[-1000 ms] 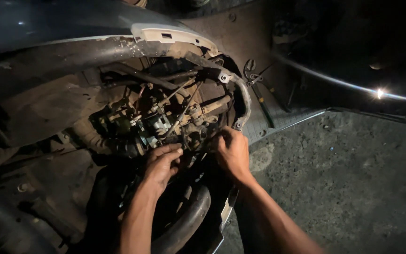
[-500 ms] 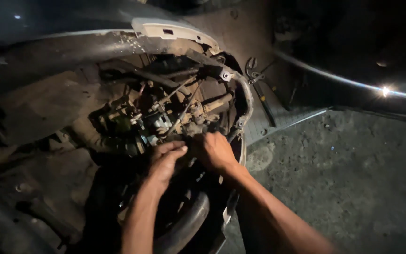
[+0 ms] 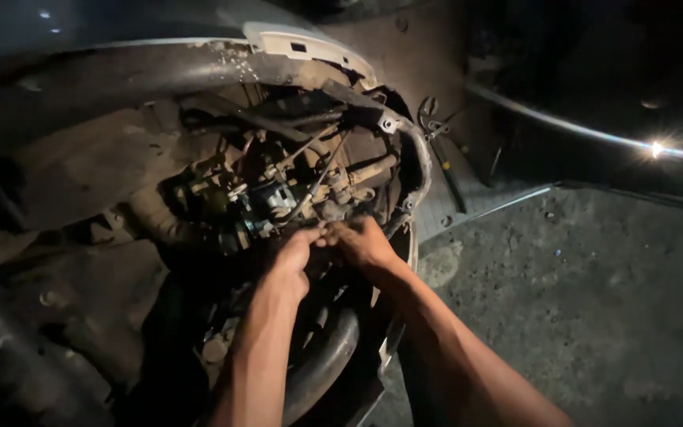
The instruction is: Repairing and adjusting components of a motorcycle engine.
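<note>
The black rubber hose [image 3: 327,357] curves below both forearms. The left hand [image 3: 294,255] and right hand [image 3: 365,243] meet fingertip to fingertip, fingers pinched on a small part hidden from view, just beneath the greasy metal mechanism [image 3: 294,194]. Cables crowd the cavity; the curved body panel [image 3: 199,67] overhangs it. Rough concrete floor [image 3: 579,300] lies open to the right.

Grimy engine assembly [image 3: 294,198] sits exposed under bodywork.

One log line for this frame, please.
left hand at engine parts | right hand beside it, fingertips meeting | black hose below | grip unclear
</note>
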